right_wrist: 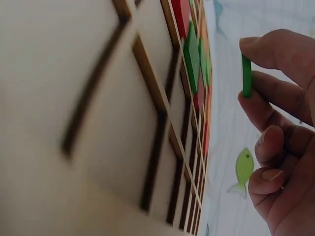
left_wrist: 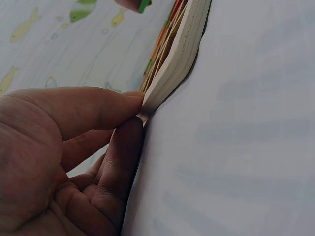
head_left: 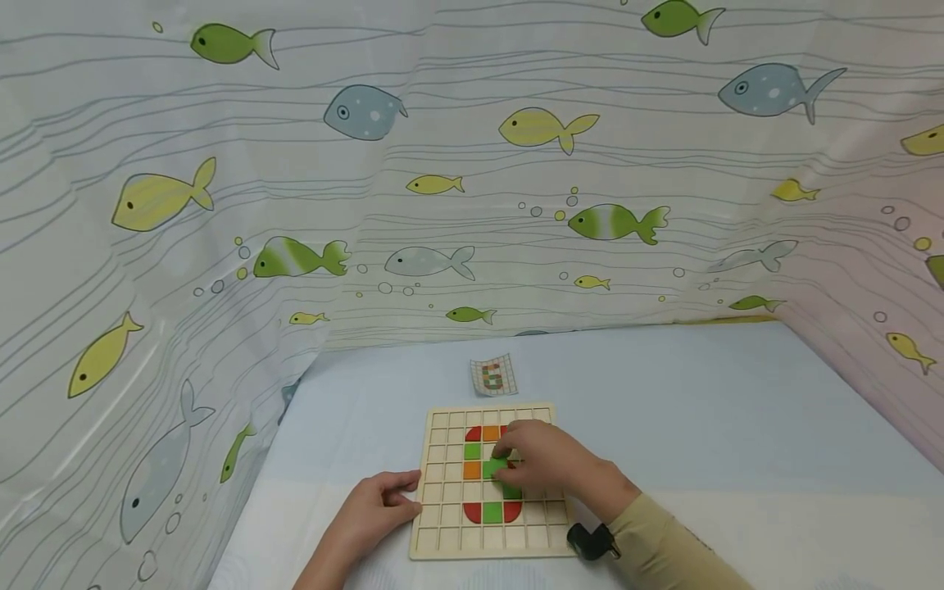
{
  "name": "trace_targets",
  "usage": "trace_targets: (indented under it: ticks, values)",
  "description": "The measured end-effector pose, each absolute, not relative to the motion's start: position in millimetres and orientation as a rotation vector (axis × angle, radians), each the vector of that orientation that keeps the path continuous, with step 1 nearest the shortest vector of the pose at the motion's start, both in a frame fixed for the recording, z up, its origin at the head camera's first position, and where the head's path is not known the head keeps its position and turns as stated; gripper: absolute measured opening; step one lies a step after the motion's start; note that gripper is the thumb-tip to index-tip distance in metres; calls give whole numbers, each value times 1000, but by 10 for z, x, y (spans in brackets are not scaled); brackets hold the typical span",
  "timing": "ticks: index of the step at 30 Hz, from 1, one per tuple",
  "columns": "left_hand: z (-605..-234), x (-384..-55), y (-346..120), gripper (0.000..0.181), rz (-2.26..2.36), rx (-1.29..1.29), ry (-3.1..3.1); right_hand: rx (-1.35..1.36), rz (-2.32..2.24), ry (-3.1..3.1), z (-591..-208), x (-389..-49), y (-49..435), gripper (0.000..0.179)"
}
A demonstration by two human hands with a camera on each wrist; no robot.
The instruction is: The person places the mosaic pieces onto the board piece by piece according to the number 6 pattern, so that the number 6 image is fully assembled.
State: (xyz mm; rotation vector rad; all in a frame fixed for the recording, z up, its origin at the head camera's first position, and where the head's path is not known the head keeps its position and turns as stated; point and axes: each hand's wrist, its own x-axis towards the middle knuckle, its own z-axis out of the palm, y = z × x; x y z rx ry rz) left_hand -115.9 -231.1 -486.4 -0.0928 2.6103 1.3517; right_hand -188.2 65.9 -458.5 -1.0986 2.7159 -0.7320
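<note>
A square wooden grid board (head_left: 441, 528) lies on the table, with red, orange and green tiles forming a figure on it. At its left edge my left hand (head_left: 372, 512) holds on with thumb and index fingertip, seen close up as the left hand (left_wrist: 59, 142) in the left wrist view. Over the middle of the board, my right hand (head_left: 556, 463) pinches a thin green tile (right_wrist: 246, 76) between thumb and fingers. In the right wrist view, that tile stands apart from the board, and the right hand (right_wrist: 290, 123) has its lower fingers curled.
A small pattern card (head_left: 494, 376) with a coloured figure lies behind the board. Near the right sleeve, a small black object (head_left: 592, 542) sits beside the board's front right corner. Fish-printed sheeting (head_left: 442, 221) rises behind and on both sides of the table.
</note>
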Motion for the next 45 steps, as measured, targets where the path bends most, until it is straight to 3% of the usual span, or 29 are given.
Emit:
trace_targets:
  ticks: [19,45]
  values:
    - [-4867,-1155,-2320,56,1385,-61,2585,-1184,-593,2734,-4648,-1703,278,15]
    - [-4862,-1154,-2316,56,1371,-73,2596,-1280,-630,2704,-4701,-1684,269,16]
